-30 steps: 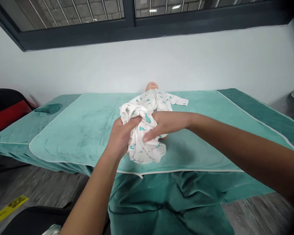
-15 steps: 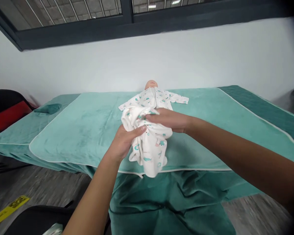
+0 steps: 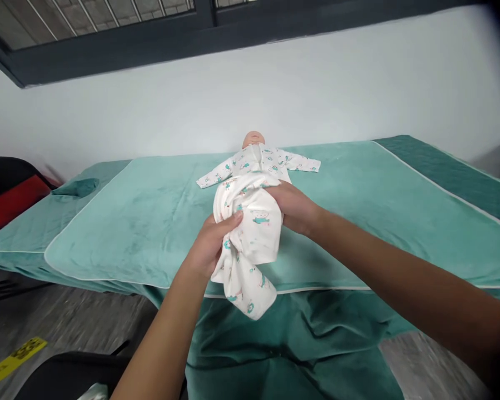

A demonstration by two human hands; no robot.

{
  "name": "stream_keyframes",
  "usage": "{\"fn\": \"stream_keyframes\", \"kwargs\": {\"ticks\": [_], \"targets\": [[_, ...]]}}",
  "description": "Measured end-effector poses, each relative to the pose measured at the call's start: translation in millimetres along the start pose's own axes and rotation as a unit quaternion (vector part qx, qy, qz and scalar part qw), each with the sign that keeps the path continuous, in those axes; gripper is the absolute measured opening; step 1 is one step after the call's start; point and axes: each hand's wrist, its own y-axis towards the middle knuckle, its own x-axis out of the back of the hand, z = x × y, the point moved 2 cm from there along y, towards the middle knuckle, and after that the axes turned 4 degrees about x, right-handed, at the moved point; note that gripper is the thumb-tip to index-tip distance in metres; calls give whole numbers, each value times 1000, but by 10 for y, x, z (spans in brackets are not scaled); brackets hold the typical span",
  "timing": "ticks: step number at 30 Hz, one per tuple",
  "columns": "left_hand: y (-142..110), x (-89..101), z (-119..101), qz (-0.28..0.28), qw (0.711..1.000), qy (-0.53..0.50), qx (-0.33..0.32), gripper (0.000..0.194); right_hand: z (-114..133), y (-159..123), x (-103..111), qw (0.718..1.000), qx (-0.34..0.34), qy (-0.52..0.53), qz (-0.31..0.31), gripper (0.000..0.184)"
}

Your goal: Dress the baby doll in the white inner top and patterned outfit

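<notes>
White baby pants [image 3: 250, 233] with a green and pink print are bunched up in front of me above the bed's near edge, one leg hanging down. My left hand [image 3: 210, 241] grips them from the left, its thumb pressed on the cloth. On the other side my right hand [image 3: 294, 206] holds the upper part, and the fabric hides its fingers. Behind them a baby doll [image 3: 254, 139] lies on its back, dressed in a matching printed shirt [image 3: 266, 159] with both sleeves spread out. The pants cover the doll's lower part from view.
A light green padded cover [image 3: 150, 222] lies over the bed, with darker green cloth [image 3: 300, 344] hanging down in front. A black and red chair [image 3: 14, 191] stands at the left. Behind the bed are a white wall [image 3: 170, 111] and a dark window frame [image 3: 108, 53].
My right hand has shifted slightly right and pulled the pants' upper part open wider, so a flat panel shows. The hanging leg has swung lower. The view has tilted a little.
</notes>
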Motion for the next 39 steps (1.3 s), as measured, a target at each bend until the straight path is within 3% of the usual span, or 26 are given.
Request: {"fn": "stream_keyframes", "kwargs": {"ticks": [5, 7, 9, 11, 14, 16, 17, 19, 25, 28, 31, 35, 39], "targets": [[184, 9, 270, -75, 996, -14, 41, 45, -413, -285, 367, 995, -62, -73, 27, 41], [263, 2, 401, -80, 994, 39, 58, 39, -570, -388, 535, 991, -62, -121, -6, 46], [339, -42, 473, -88, 983, 156, 38, 26, -702, -453, 689, 975, -47, -202, -74, 43], [397, -132, 472, -97, 944, 315, -15, 12, -808, -477, 799, 943, -36, -298, -144, 31], [435, -309, 399, -100, 834, 537, -79, 11, -917, -448, 856, 906, -23, -375, -197, 19], [437, -405, 357, -95, 774, 622, -74, 11, -953, -415, 845, 899, -9, -388, -204, 15], [436, -439, 344, -88, 761, 640, -60, 10, -961, -402, 834, 899, -4, -388, -203, 14], [436, -484, 328, -72, 773, 630, -36, 9, -968, -392, 815, 906, 4, -374, -197, 14], [465, -521, 235, -95, 883, 458, -22, 13, -942, -353, 893, 959, 97, -187, -187, 32], [535, -533, 148, -40, 931, 363, 21, 19, -880, -196, 994, 952, 165, -137, -219, 34], [718, -495, 50, 16, 962, 262, 74, 30, -809, 60, 1059, 931, 195, -165, -262, 23], [1145, -368, -60, -37, 970, 233, 63, 32, -791, 381, 1084, 917, 200, -180, -295, 20], [1542, -347, -86, -123, 923, 360, -51, 10, -849, 525, 1117, 920, 174, -166, -311, 22]]}}
